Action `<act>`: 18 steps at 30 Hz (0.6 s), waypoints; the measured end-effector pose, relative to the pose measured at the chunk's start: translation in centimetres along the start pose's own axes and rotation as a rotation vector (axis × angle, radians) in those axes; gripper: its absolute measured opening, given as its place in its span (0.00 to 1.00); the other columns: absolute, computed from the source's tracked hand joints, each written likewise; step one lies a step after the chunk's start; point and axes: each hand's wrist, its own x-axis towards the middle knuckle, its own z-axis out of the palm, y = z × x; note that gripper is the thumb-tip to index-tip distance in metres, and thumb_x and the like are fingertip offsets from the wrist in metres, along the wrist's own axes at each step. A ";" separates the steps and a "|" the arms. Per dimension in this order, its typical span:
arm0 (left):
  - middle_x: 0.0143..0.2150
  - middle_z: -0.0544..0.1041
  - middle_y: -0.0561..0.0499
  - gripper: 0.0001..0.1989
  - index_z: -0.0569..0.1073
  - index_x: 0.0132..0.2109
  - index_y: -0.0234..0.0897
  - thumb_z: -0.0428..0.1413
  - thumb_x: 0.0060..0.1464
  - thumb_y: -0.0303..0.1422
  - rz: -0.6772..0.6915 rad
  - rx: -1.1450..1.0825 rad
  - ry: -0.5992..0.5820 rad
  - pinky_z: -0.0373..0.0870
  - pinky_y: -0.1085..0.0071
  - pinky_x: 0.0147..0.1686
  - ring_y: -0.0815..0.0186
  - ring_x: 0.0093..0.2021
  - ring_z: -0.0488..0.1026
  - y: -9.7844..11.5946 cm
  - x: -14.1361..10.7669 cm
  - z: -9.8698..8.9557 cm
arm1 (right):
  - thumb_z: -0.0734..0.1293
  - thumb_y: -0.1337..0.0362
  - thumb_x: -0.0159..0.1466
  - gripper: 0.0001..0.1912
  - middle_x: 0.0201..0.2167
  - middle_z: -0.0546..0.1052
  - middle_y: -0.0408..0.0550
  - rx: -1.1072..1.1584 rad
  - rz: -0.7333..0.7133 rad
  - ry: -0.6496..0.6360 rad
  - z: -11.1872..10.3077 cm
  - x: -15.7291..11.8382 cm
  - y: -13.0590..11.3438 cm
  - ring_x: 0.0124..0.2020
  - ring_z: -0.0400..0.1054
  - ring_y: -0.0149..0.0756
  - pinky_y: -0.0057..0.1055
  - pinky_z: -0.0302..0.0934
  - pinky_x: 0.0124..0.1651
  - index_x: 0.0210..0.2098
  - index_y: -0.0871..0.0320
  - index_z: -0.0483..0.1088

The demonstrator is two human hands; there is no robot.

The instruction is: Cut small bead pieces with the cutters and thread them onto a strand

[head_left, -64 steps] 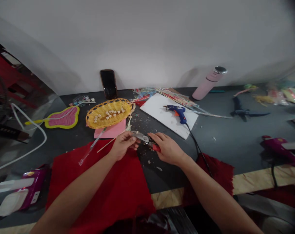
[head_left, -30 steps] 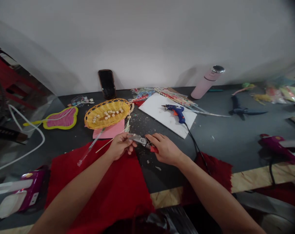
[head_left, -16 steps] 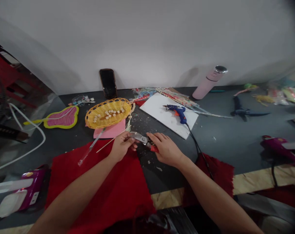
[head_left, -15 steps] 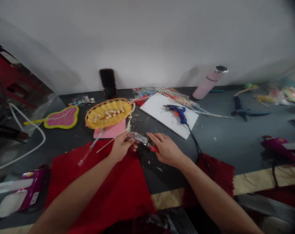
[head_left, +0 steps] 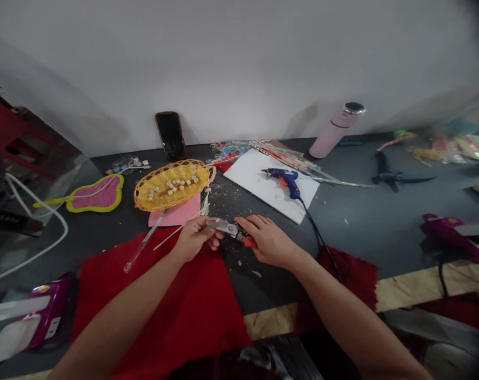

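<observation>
My right hand (head_left: 269,240) is closed round the red handle (head_left: 250,242) of a pair of pruning shears (head_left: 230,229). Their metal blades point left, toward my left hand (head_left: 194,238). The left fingers are pinched together at the blade tips; whatever is between them is too small or hidden to make out. A thin pale stick (head_left: 168,238) slants past the back of my left hand, and I cannot tell whether the fingers touch it. Just beyond this hand is a cream tassel-like strand (head_left: 206,203), beside a yellow woven basket (head_left: 144,186) with small cream pieces inside.
A blue glue gun (head_left: 289,182) lies on a white board (head_left: 259,187), its cord running toward me. Red cloth (head_left: 176,311) covers the front left. At the back stand a phone (head_left: 171,136) and a pink bottle (head_left: 329,138). Purple devices (head_left: 57,301) sit at the sides.
The whole view has shifted slightly, with things appearing a little further left. Both hands keep nearly the same pose at the shears.
</observation>
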 end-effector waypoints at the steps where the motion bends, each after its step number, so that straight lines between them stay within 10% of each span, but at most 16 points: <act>1: 0.26 0.76 0.50 0.11 0.70 0.35 0.32 0.59 0.48 0.36 0.001 -0.003 0.006 0.70 0.74 0.19 0.71 0.20 0.71 0.0 0.0 0.0 | 0.60 0.71 0.53 0.34 0.51 0.66 0.57 -0.007 0.014 0.003 0.0 0.0 -0.2 0.51 0.59 0.45 0.42 0.56 0.51 0.60 0.60 0.53; 12: 0.24 0.74 0.52 0.12 0.70 0.31 0.31 0.60 0.48 0.38 0.027 -0.018 -0.028 0.67 0.76 0.19 0.72 0.19 0.69 -0.1 -0.1 0.5 | 0.62 0.67 0.58 0.27 0.47 0.71 0.51 -0.073 -0.022 -0.023 1.7 -0.3 -2.3 0.42 0.68 0.39 0.30 0.61 0.40 0.57 0.52 0.58; 18: 0.29 0.77 0.49 0.13 0.69 0.35 0.32 0.59 0.50 0.39 -0.016 -0.040 -0.033 0.70 0.75 0.21 0.72 0.22 0.71 0.2 0.2 0.6 | 0.61 0.62 0.62 0.28 0.53 0.68 0.51 -0.078 0.341 0.273 0.9 -0.5 1.8 0.47 0.67 0.42 0.33 0.63 0.42 0.61 0.53 0.53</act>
